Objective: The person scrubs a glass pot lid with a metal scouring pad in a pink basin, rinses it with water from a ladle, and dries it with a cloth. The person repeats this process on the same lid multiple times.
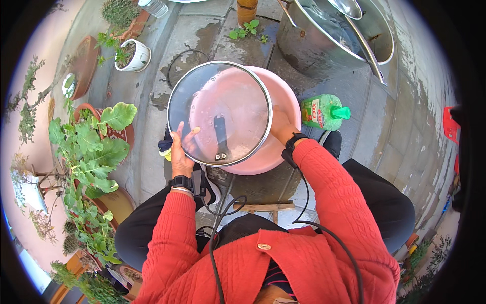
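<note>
A round glass pot lid (231,102) with a metal rim is held tilted over a pink plastic basin (287,95) on the paving. My left hand (182,159) grips the lid by its lower left edge, with fingers showing through the glass. A black handle (220,133) and two metal screws are visible on the lid, and droplets dot the pane. My right hand (280,123) reaches over the basin at the lid's right edge; its fingers are partly behind the lid, so its hold is unclear. Right of the basin lies a green detergent bottle (322,111).
A large metal pot (303,49) with a ladle (366,45) across its rim stands at upper right. Potted plants (91,148) line the left side. A wire loop (176,60) lies beyond the basin. Black cables (216,243) hang from both wrists. The paving is wet in patches.
</note>
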Motion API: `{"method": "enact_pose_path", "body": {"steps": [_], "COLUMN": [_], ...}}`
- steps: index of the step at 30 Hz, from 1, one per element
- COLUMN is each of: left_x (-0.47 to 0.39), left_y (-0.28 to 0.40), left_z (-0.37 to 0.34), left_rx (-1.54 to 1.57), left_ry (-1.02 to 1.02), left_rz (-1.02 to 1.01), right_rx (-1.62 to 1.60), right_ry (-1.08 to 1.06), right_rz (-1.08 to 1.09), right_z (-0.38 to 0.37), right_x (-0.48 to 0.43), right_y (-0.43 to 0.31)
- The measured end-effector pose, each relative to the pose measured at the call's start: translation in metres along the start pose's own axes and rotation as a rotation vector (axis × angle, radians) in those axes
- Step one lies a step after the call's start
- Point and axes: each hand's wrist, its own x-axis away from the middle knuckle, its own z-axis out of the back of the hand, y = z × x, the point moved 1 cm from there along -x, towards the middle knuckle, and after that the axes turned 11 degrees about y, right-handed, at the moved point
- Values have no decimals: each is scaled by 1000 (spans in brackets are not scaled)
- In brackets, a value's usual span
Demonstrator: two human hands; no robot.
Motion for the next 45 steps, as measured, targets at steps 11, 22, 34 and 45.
{"method": "enact_pose_path", "body": {"steps": [11,22,34,45], "left_x": [-18,-20,-34,-19], "left_y": [-53,-86,-107,-104], "left_z": [-10,-20,-23,-28], "left_rx": [-54,-223,-189,-91], "left_ry": [-111,-107,103,127], "left_rz": [52,108,-111,-44], "right_rx": [-70,331,124,25], "right_ry": [832,338,446,374], "right_rz": [140,358,154,254], "right_z": [139,37,16,4], "right_x": [20,35,-12,-7], "right_y": [-46,-48,-45,-48]}}
